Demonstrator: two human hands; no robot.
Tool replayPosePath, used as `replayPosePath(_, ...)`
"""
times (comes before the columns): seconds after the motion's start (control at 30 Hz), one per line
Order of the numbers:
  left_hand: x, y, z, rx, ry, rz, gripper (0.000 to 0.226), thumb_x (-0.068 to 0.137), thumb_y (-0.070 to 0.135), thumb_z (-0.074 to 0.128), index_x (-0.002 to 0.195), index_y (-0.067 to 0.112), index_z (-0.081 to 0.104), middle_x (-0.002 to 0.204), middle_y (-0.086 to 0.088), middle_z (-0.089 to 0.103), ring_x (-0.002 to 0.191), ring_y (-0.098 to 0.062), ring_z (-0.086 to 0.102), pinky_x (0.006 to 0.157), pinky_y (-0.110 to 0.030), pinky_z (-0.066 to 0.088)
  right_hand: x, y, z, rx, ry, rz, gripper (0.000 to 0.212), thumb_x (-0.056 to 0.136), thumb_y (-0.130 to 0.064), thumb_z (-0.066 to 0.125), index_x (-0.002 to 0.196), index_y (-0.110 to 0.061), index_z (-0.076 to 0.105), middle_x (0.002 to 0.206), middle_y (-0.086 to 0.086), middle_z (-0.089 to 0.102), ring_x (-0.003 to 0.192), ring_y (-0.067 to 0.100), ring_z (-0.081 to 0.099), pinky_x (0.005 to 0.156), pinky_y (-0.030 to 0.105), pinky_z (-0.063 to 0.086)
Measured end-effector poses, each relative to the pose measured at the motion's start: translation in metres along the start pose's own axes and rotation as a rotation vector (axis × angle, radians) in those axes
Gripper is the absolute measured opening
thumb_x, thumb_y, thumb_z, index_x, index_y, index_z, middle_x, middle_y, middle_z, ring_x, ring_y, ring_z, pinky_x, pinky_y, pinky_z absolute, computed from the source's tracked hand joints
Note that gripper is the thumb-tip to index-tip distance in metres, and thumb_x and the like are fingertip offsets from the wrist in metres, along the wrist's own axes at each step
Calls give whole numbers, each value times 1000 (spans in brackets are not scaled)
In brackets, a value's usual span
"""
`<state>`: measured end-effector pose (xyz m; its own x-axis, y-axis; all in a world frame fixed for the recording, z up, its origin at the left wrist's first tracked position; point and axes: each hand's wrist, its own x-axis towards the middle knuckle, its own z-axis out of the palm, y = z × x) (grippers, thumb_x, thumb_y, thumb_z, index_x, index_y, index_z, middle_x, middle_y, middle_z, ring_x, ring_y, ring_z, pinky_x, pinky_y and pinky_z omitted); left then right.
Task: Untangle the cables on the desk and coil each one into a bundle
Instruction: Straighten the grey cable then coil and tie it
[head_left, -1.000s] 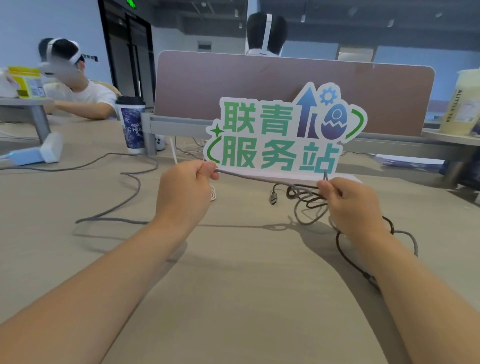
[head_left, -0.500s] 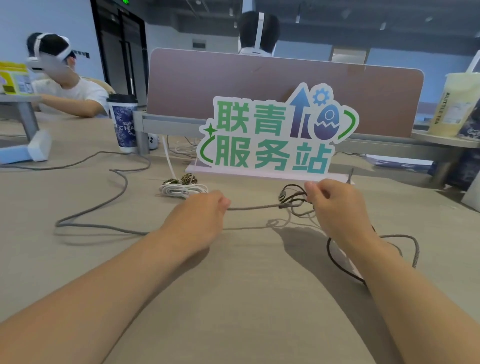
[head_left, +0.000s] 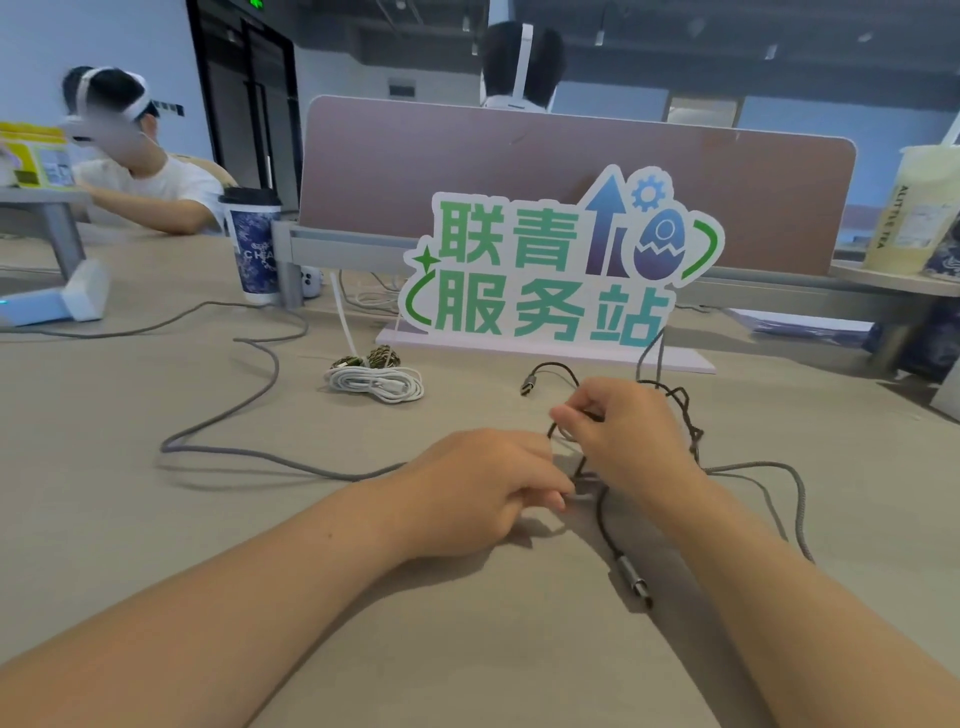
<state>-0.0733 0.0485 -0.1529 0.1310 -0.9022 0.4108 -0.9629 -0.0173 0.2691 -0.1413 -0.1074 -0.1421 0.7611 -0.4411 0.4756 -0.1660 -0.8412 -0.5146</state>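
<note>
A grey braided cable (head_left: 270, 374) snakes across the desk from the far left to my hands. My left hand (head_left: 483, 483) lies low on the desk and pinches the cable at its fingertips. My right hand (head_left: 628, 436) hovers just beyond it, fingers curled round a tangled clump of dark cable (head_left: 680, 415). One plug (head_left: 529, 387) sticks out left of the clump, another metal plug (head_left: 636, 582) lies near my right forearm. A white coiled cable (head_left: 376, 384) and two small braided bundles (head_left: 384, 357) lie further back.
A standing sign with green characters (head_left: 550, 275) stands right behind the tangle, before a brown desk divider (head_left: 519, 161). A lidded paper cup (head_left: 254, 244) stands back left, a drink cup (head_left: 919, 213) back right. A person sits at the far left.
Both hands came down from in front of the sign to the desk and closed together; the stretched cable between them went slack. My left hand moved right, next to the clump.
</note>
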Motion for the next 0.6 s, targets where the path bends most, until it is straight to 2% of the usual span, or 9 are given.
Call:
replayPosePath(0.1, 0, 4, 0, -22, 98, 86, 31, 83, 28, 42, 85, 19, 72, 82, 8, 59, 75, -7, 53, 63, -28, 46, 9, 22, -4, -76, 17, 173, 21, 89, -30, 61, 81, -11, 66, 65, -6, 55, 61, 4, 47, 49, 18, 32)
replayPosePath(0.17, 0, -5, -8, -46, 177, 90, 24, 85, 21, 48, 82, 18, 72, 80, 11, 58, 72, 2, 52, 65, -23, 46, 13, 38, -14, -52, 115, 272, 25, 90, -30, 59, 78, -10, 66, 63, -5, 55, 60, 5, 46, 49, 21, 30)
replayPosePath(0.2, -1, -10, -13, -65, 223, 87, 22, 86, 17, 51, 82, 17, 73, 78, 13, 57, 72, 7, 51, 66, -15, 43, 14, 45, -20, -39, 179, 310, 27, 91, -31, 59, 75, -9, 66, 63, -2, 56, 59, 6, 46, 50, 21, 29)
replayPosePath(0.23, -2, -15, -18, -74, 266, 82, 21, 86, 15, 53, 81, 15, 73, 77, 15, 56, 72, 8, 51, 67, -9, 40, 14, 51, -26, -19, 230, 348, 30, 91, -32, 59, 73, -8, 65, 63, 1, 58, 58, 7, 46, 50, 21, 28)
replayPosePath(0.3, -3, -22, -26, -62, 309, 54, 21, 88, 15, 53, 81, 13, 73, 76, 18, 55, 72, 6, 51, 68, -7, 37, 12, 60, -35, 38, 309, 415, 34, 90, -32, 59, 70, -6, 66, 67, 9, 63, 57, 12, 46, 51, 23, 28)
replayPosePath(0.4, -1, -24, -27, -29, 344, -7, 20, 85, 10, 54, 79, 15, 72, 76, 25, 54, 73, 6, 51, 67, -9, 39, 9, 63, -41, 96, 479, 481, 35, 93, -32, 55, 77, -4, 67, 74, 13, 61, 67, 23, 48, 63, 28, 32)
replayPosePath(0.5, -4, -29, -34, 11, 458, -47, 21, 86, 12, 53, 76, 14, 72, 75, 19, 57, 73, 6, 51, 68, -10, 39, 8, 71, -50, 153, 661, 607, 33, 94, -32, 52, 94, -3, 69, 86, 15, 63, 80, 27, 53, 72, 34, 38)
replayPosePath(0.6, -12, -40, -43, 104, 555, -98, 28, 86, 25, 45, 75, 17, 69, 73, 12, 57, 69, -5, 50, 65, -26, 44, 4, 85, -62, 265, 745, 773, 33, 93, -33, 54, 105, -4, 67, 105, 19, 65, 98, 34, 58, 87, 42, 44)
